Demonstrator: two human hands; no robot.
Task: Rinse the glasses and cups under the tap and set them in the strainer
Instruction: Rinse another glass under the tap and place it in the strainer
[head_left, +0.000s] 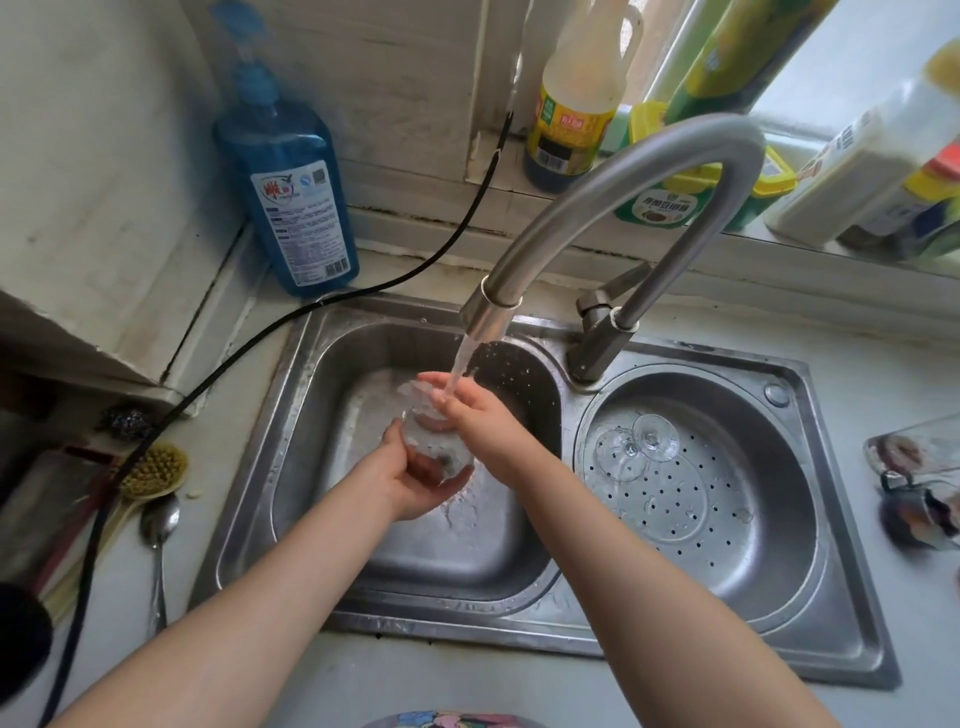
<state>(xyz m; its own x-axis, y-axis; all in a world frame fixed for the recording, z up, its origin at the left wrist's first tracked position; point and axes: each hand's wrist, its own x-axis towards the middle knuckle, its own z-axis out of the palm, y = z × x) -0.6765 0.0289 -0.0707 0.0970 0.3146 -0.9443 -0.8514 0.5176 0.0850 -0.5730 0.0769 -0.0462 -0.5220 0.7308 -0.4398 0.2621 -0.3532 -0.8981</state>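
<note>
Water runs from the curved steel tap (488, 312) into the left sink basin (322, 395). Under the stream my left hand (415, 478) cups a clear glass (431, 441) from below, fingers curled round it. My right hand (472, 415) touches the glass's rim from the right, fingers in the water. In the right basin the round perforated strainer (727, 499) holds two stemmed glasses (639, 449) upside down at its back left. More glassware (919, 467) stands on the counter at the far right, blurred.
A blue soap bottle (291, 182) stands behind the sink, a black cable (249, 343) running past it. A brush (153, 473) and spoon (158, 535) lie left of the sink. Bottles and jars (576, 93) line the window sill.
</note>
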